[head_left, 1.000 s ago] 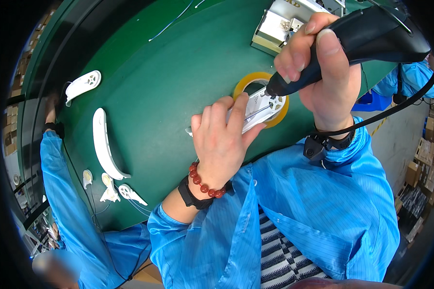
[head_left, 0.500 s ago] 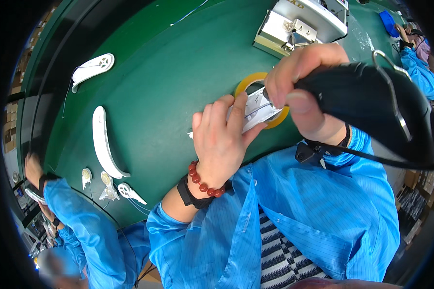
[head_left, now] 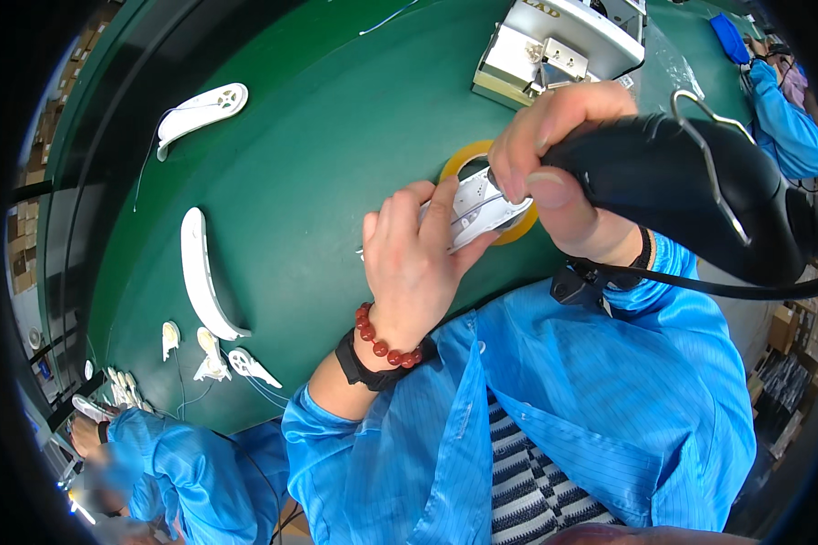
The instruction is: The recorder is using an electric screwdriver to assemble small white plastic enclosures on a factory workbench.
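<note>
My right hand is wrapped around the front end of a black electric screwdriver with a bent wire hanging loop at its back. The driver's tip points down at a white plastic housing piece, where my fingers hide the exact contact. My left hand presses this piece from the near left, thumb and fingers on either side of it. A thin wire runs along the piece's inner face. Beneath it lies a roll of yellow tape, its ring partly covered by the piece and my hands.
On the green table lie a white housing with a wheel-shaped end, a curved white shell and several small wired parts. A white boxy device stands beyond my right hand. Co-workers in blue sleeves sit at both sides.
The left co-worker's arm has drawn back from the table edge, uncovering several white parts there. My hands keep their hold on the driver and housing piece; the view has shifted slightly.
</note>
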Demonstrator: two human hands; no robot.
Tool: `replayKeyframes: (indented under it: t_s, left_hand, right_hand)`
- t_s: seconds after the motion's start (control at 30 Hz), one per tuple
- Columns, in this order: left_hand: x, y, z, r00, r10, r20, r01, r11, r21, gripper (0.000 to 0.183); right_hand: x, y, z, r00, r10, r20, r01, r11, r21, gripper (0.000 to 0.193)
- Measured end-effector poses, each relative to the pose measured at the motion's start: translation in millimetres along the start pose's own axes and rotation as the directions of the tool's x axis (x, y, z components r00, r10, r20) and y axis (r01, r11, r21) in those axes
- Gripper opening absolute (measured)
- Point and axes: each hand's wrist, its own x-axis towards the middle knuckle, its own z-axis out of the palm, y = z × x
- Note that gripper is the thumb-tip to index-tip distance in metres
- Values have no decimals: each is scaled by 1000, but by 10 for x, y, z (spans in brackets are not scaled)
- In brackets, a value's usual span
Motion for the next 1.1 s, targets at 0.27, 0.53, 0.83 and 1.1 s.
replayKeyframes:
  t_s: [0.27,0.53,0.83,1.1]
  left_hand:
    - [98,5,46,997,-1,74,1,1000,-1,61]
    - [161,-106,-103,994,-33,105,25,996,80,63]
    - [248,31,-34,980,7,198,-17,999,48,68]
    - [397,146,-59,976,-1,218,-2,1000,16,67]
  right_hand:
    - [58,-84,-313,976,42,214,-13,990,-138,40]
    - [-214,373,-447,836,25,-548,192,923,335,12]
    - [-388,932,-205,811,121,-572,79,947,312,24]
    - [-369,868,-205,841,8,-541,165,949,269,30]
